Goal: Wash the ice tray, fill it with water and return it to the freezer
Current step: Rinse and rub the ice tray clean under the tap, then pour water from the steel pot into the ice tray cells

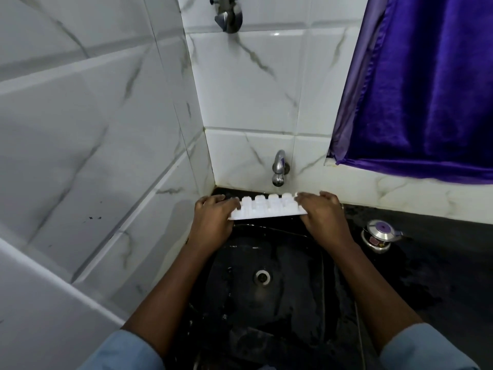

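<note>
While inverted over sink (266, 303): ice tray (266, 208) | left hand (213, 220); right hand (322, 214) grasping ends

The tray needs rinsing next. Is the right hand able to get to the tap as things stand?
Probably yes, once it lets go: the right hand grips the ice tray just below the tap, with nothing between. The left hand holds the other end.

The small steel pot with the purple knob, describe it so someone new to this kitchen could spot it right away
Start at the black sink in the corner under the wall tap. Look to its right along the dark counter, below the purple curtain. The small steel pot sits there alone, the only shiny metal vessel, with a purple knob on its lid.
</note>
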`<action>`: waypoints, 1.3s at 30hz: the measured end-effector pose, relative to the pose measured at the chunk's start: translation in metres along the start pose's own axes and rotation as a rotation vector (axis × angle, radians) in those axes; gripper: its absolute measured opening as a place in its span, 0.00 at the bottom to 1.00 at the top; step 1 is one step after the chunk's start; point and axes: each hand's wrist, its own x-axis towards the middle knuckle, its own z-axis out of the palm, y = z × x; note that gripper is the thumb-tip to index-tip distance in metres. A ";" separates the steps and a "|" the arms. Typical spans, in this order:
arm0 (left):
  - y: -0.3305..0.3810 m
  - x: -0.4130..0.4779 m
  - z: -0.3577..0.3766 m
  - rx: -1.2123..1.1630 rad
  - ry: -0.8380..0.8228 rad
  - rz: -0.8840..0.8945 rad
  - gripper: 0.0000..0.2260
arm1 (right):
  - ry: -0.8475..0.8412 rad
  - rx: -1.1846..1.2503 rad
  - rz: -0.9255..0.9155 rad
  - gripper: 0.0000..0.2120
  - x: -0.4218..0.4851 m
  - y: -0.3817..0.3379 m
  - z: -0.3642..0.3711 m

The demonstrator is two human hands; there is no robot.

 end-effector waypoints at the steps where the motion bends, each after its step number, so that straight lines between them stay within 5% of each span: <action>1: 0.000 -0.001 0.002 -0.025 0.049 0.010 0.21 | 0.030 -0.022 0.008 0.15 -0.001 0.000 0.000; 9: 0.001 0.001 0.009 -0.118 0.145 0.035 0.21 | 0.069 0.020 0.025 0.14 0.000 0.002 -0.006; 27: -0.013 0.000 0.020 -0.353 -0.034 -0.014 0.24 | 0.079 0.030 0.093 0.14 -0.023 -0.004 -0.001; 31: -0.025 0.001 0.028 -0.462 -0.027 0.026 0.16 | -0.015 0.126 0.130 0.13 -0.032 -0.009 -0.004; 39: -0.006 -0.008 0.045 -1.171 -0.306 -0.357 0.17 | -0.066 0.516 0.571 0.25 -0.071 -0.006 -0.026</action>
